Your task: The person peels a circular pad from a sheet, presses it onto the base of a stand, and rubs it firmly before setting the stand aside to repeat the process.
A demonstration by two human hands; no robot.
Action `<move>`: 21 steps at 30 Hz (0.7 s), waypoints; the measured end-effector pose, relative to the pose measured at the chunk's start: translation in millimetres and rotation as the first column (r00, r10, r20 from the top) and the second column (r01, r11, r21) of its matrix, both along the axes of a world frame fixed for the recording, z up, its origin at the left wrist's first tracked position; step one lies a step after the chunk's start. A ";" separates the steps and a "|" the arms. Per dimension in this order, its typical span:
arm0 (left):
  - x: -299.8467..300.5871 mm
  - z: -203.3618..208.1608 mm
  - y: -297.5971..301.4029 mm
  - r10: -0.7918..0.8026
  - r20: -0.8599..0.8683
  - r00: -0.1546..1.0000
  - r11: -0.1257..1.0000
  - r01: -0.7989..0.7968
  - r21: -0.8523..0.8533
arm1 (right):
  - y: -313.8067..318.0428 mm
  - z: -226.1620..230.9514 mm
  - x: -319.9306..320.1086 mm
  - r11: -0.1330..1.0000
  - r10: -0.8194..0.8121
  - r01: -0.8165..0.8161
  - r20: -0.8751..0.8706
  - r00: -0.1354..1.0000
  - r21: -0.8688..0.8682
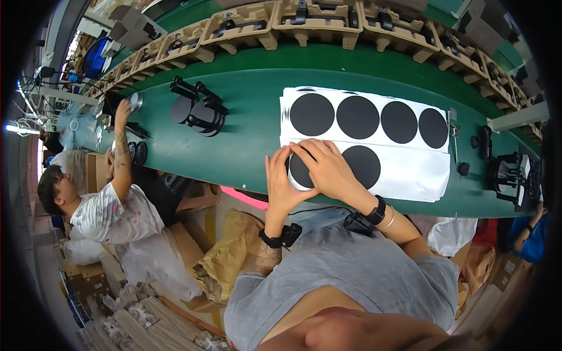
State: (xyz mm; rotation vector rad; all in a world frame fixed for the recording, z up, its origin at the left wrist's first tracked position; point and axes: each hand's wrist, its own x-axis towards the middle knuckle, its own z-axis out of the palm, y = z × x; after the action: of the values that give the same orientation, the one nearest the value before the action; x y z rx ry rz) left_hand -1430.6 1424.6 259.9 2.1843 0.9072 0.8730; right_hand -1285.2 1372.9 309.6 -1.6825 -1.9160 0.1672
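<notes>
A white sheet with black round discs, in a row of several and a shorter row below, lies on a green workbench in front of me. My left hand curves around the left side of the nearest-left disc, thumb along its near edge. From the right my right hand reaches over the same disc, its fingertips at the far edge meeting my left fingertips. Both hands appear closed on this disc; the exact grip is partly hidden. Another disc lies beside my right hand.
Black bracket-like parts with round bases stand left of the sheet. More black parts sit at the far right. Tan trays line the bench's far side. A co-worker reaches over the bench at left; brown paper lies below.
</notes>
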 end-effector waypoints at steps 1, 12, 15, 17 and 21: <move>0.0 0.7 0.9 0.007 -0.004 1.000 1.000 -0.007 0.001 | 1.9 1.0 0.3 1.000 0.007 -0.007 -0.004 1.000 0.001; -8.7 9.4 16.2 0.012 -0.033 0.999 1.000 -0.013 -0.019 | 25.5 6.1 -8.9 0.999 -0.004 0.009 0.088 0.996 -0.051; -10.9 7.8 17.8 0.016 -0.019 1.000 1.000 -0.017 -0.010 | 27.7 7.0 -10.5 0.999 0.002 0.001 0.082 0.997 -0.034; -14.4 9.3 19.3 0.015 -0.005 1.000 1.000 -0.015 -0.009 | 29.7 10.3 -14.4 0.998 0.006 -0.002 0.067 0.998 -0.055; -18.5 13.2 19.5 0.014 -0.004 1.000 1.000 -0.014 -0.006 | 29.8 10.3 -18.3 0.999 0.026 -0.024 0.048 0.999 -0.046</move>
State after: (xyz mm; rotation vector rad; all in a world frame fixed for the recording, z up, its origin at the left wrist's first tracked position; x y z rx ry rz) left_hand -1449.1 1444.2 273.1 2.1783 0.9266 0.8717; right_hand -1303.5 1402.7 319.9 -1.7070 -1.9835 0.1825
